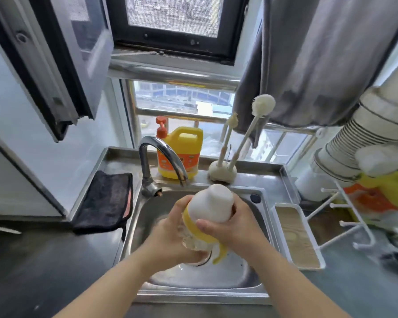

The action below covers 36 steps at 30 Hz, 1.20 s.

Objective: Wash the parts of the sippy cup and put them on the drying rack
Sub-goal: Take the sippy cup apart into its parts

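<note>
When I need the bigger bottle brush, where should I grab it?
Probably mid-handle on the bigger bottle brush, reaching from the front over the sink rim. It stands head-up in its holder, leaning right, so the bare stem is exposed; lift along that lean.

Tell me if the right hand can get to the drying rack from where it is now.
Probably yes. The right hand is at the sink, gripping the sippy cup together with the left hand; the drying rack stands to its right, with only a low tray between them.

both hands hold a sippy cup (208,216) over the sink (257,267): left hand (170,235) on its clear body, right hand (230,223) around the yellow collar.
</note>
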Tool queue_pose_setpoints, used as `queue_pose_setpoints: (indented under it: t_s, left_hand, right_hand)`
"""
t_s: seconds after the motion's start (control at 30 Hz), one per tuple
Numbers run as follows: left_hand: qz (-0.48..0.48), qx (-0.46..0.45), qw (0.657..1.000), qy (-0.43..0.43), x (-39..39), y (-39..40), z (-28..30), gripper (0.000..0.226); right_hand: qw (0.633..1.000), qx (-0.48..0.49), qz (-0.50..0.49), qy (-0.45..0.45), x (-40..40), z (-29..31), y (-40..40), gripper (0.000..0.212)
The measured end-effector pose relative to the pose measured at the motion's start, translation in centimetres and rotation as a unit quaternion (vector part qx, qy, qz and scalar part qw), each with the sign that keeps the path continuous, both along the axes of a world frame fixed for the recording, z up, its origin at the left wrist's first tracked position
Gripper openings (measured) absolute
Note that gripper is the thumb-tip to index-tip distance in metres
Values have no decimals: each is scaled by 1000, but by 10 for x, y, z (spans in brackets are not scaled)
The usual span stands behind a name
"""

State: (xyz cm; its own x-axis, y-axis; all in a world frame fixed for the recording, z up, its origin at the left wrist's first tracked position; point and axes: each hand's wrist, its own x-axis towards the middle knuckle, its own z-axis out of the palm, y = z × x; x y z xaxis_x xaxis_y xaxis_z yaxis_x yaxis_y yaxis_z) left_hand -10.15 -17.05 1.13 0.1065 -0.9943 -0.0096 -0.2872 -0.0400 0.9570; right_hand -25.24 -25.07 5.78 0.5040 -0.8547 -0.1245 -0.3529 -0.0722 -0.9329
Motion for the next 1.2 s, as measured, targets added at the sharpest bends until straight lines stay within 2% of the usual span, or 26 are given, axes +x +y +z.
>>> queue_pose_setpoints:
  t_s: [0.07, 0.13, 0.2, 0.3, 0.33, 0.4, 0.47, 0.57, 0.63, 0.7, 0.77, 0.83, 0.9, 1.03, 1.2]
  left_hand:
    - [-32, 0, 999, -5, 2, -5, 3, 98]
    - [-26, -3, 998, -66, 6, -11, 5, 98]
    - [-9, -14, 990, -142, 10, -17, 3, 100]
    - [-1, -23, 956, -292, 8, -24, -2, 105]
    - [0, -24, 944, -330, 5, -25, -4, 105]
    - [-3, -34, 932, -360, -1, -26, -8, 104]
    - [-12, -28, 933, -359, -5, -26, -12, 103]
    - [-36, -15, 927, -372, -5, -28, -14, 100]
    - [-47, 3, 935, -350, -4, -29, -15, 100]
    - [-42, 25, 955, -292, -4, -28, -16, 99]
    - [-32, 27, 969, -244, -3, -28, -18, 99]
    - [-25, 21, 975, -218, -2, -26, -20, 100]
    - [-21, 17, 980, -198, -1, -24, -23, 100]
    - [-1, 16, 985, -170, 0, -15, -37, 99]
    - [0, 41, 986, -162, -13, -12, -54, 99]
  right_hand:
    - [996, 25, 88, 11, -14, 5, -12, 77]
    - [984, 29, 166, 61, -26, 10, -25, 97]
    - [973, 6, 191, 130, -34, 16, -35, 110]
    - [976, -9, 130, 176, -35, 28, -40, 91]
    - [974, -7, 108, 197, -32, 31, -39, 91]
    - [957, -5, 90, 274, -25, 31, -39, 88]
    - [945, -25, 88, 313, -23, 25, -39, 71]
    - [949, -44, 106, 294, -33, 22, -43, 58]
    - [945, -74, 134, 289, -43, 23, -45, 62]
    - [949, -83, 161, 257, -49, 23, -45, 71]
    - [950, -92, 187, 234, -52, 20, -47, 82]
    - [952, -85, 188, 226, -54, 13, -49, 84]
    - [965, -60, 158, 199, -58, 6, -49, 78]
    - [992, 51, 70, 88, -80, -15, -39, 63]
    - [986, 78, -59, 133, -119, -57, -31, 61]
